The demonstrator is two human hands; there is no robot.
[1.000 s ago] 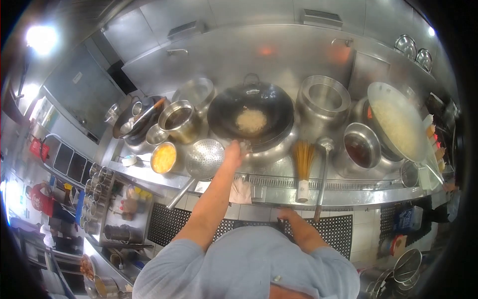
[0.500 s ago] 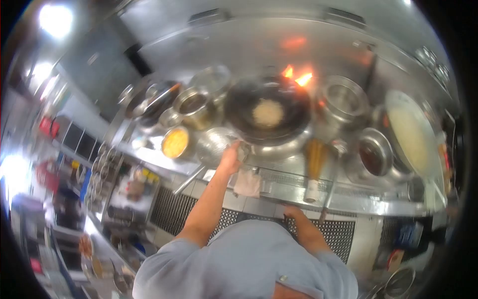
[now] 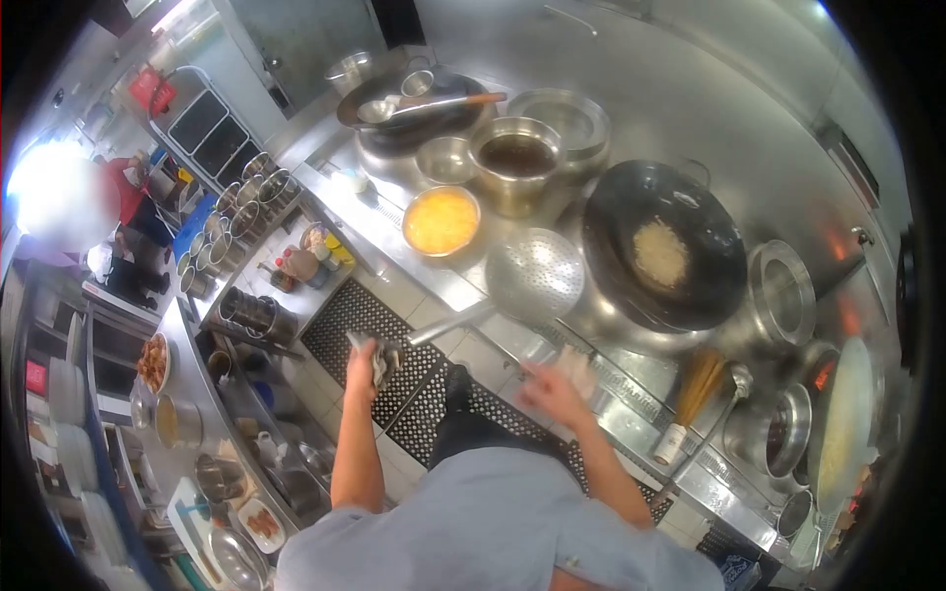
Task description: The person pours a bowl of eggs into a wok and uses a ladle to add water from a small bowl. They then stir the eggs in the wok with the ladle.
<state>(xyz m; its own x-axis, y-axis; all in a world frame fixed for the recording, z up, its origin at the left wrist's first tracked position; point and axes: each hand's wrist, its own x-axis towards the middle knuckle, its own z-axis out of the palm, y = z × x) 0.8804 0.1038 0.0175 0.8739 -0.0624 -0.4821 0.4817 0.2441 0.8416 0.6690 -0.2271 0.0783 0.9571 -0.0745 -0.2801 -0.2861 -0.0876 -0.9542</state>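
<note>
My left hand [image 3: 363,370] is closed on a crumpled greyish cloth [image 3: 392,362], out over the floor mat to the left of the skimmer's handle. My right hand [image 3: 554,396] is blurred by motion in front of the counter edge, its fingers seemingly apart with nothing in them. Just behind it, a pale cloth [image 3: 577,370] hangs at the edge. A black wok [image 3: 631,266] sits on the burner with a pale, noodle-like heap [image 3: 660,252] inside. Left of the wok lies a perforated skimmer [image 3: 537,274], its handle jutting past the counter edge.
Near the skimmer stand a bowl of yellow food [image 3: 441,221] and a pot of dark liquid [image 3: 516,156]. A second wok [image 3: 370,133] holds a ladle. A bamboo brush [image 3: 702,384] and another ladle [image 3: 737,378] lie to the right. Shelving with metal containers [image 3: 212,246] lines the left.
My left hand has left the wok's near rim and moved left, still with the cloth. My right hand has risen toward the counter edge. The view has turned left; flames behind the wok no longer show.
</note>
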